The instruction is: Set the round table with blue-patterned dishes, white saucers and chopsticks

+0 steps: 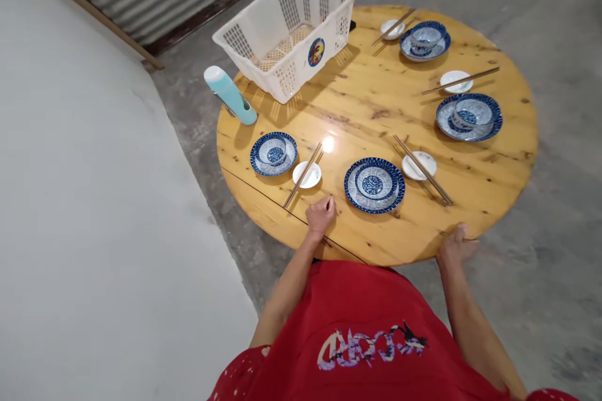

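Nearest blue-and-white bowl (pixel 374 183), upright on matching plate (pixel 350 185)

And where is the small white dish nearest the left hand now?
In the head view, the small white dish is on the near left of the table, chopsticks lying across it, beyond the left hand and right of a blue-patterned plate.

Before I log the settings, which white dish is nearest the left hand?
The leftmost white dish, just right of the leftmost blue plate, lies just beyond the left hand; the other three dishes sit farther right.
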Motion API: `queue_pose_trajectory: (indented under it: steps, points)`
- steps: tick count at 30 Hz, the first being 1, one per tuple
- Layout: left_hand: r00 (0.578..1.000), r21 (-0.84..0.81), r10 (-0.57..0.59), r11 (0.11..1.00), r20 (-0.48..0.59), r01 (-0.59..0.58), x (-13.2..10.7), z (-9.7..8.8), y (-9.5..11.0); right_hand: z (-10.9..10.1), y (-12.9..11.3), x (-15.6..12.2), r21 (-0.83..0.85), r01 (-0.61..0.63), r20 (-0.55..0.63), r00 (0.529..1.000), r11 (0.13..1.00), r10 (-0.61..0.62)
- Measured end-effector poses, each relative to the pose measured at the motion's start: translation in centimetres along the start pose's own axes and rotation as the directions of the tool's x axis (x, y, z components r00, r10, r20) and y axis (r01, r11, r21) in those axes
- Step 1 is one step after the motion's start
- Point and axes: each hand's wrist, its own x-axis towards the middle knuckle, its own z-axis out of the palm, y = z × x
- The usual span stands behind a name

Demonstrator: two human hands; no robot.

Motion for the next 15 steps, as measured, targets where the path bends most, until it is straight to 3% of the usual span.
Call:
queue_pose_trajectory:
  steps: [4,15]
  points:
    - [1.0,0.012,0.012,1.0,-0.026,-0.012,-0.09,-0.07,-0.02,0.05,-0.45,0.0,-0.028,-0.021,-0.087,0.996,0.999,0.018]
    - [0.998,0.009,0.025,1.0,-0.059,-0.024,0.12,0.35,-0.54,0.22,-0.39,0.14,-0.015,-0.011,-0.089,0.996,1.0,0.009]
